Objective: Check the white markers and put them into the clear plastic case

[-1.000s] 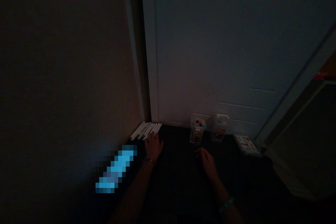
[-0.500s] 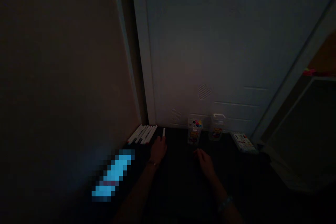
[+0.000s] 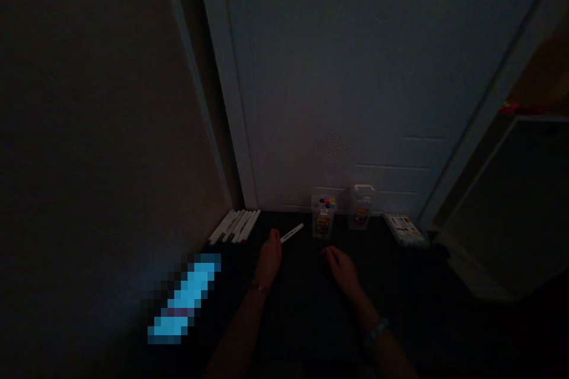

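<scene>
The scene is very dark. My left hand (image 3: 269, 259) is closed on a white marker (image 3: 292, 233), whose tip points up and to the right. To its left, a row of several white markers (image 3: 235, 225) lies on the dark floor against the wall corner. My right hand (image 3: 341, 267) rests low on the floor with its fingers curled, and I cannot make out anything in it. Just beyond my hands stands a clear marker case (image 3: 322, 217) with coloured caps showing at its top.
A second clear case (image 3: 361, 214) stands to the right, then a flat pack of markers (image 3: 405, 229). A white door (image 3: 355, 83) fills the back, a beige wall (image 3: 89, 130) the left. A blurred blue shape (image 3: 184, 298) lies at lower left.
My left hand has lifted one white marker out of the row and carried it right, toward the clear case. The row is one marker shorter. My right hand barely moved.
</scene>
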`<state>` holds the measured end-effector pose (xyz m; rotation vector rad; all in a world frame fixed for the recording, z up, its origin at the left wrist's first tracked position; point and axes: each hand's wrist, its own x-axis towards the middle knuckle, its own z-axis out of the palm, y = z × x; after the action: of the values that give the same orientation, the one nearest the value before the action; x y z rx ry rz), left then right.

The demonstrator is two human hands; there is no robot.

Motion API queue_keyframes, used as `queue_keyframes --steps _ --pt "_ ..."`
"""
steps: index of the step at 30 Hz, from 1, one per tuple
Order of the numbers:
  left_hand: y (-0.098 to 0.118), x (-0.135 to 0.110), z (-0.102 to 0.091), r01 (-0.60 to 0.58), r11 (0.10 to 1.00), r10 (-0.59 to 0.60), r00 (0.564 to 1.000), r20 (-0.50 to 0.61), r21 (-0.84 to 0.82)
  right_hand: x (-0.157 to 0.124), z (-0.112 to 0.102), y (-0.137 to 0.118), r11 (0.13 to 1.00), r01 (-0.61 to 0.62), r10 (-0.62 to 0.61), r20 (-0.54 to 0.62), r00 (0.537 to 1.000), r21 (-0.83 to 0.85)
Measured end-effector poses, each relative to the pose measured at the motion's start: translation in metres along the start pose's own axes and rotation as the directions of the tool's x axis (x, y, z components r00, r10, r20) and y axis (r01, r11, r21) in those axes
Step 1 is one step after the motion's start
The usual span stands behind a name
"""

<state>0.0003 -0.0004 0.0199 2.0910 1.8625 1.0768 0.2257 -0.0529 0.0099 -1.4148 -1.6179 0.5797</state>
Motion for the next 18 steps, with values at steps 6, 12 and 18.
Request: queue_keyframes --steps 6,12,18 --pt "0.006 -0.005 -0.026 0.07 0.92 -0.143 0.976 -0.163 -0.386 -0.003 -0.002 -0.007 0.995 -0.031 0.03 0.005 1.0 0.094" --pt "0.027 -0.015 -0.024 0.055 0.842 0.016 0.992 0.126 -0.536 -0.003 0.0 -0.012 0.949 -0.072 0.078 -0.007 0.997 0.306" --pt "0.03 -0.017 -0.016 -0.046 0.826 0.181 0.966 0.187 -0.563 -0.001 -0.002 -0.012 0.947 -0.077 0.089 -0.026 0.996 0.312"
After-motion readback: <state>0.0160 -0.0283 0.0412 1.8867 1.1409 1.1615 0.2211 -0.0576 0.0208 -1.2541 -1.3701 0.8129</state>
